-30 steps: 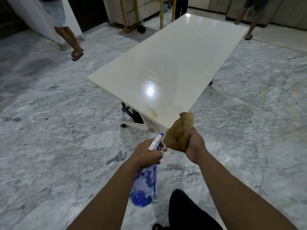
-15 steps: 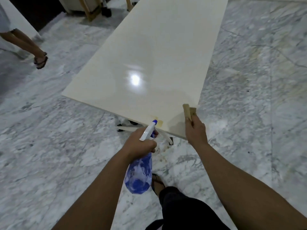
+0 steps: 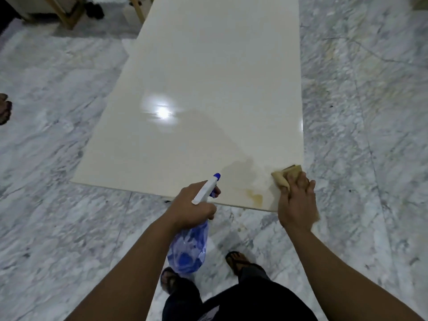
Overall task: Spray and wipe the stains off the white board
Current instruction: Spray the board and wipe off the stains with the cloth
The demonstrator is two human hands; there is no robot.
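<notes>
A long white board (image 3: pixel 208 93) lies flat in front of me, glossy, with a light glare in its middle. A brownish-yellow stain (image 3: pixel 254 195) marks its near edge, with a wet patch just beyond it. My left hand (image 3: pixel 193 208) grips a blue spray bottle (image 3: pixel 188 249) by its neck, white nozzle aimed toward the stain. My right hand (image 3: pixel 297 202) presses a tan cloth (image 3: pixel 286 176) flat onto the board's near right corner, fingers spread over it, just right of the stain.
Grey marble floor (image 3: pixel 69 216) surrounds the board. My sandalled feet (image 3: pixel 236 261) stand just short of its near edge. Another person's foot (image 3: pixel 4 108) shows at the far left. Wooden furniture legs (image 3: pixel 69 15) stand beyond the board's far left.
I have stepped closer to the board. My right hand has brought the cloth down from mid-air onto the near right corner, and the left hand has moved the spray bottle up near the stain.
</notes>
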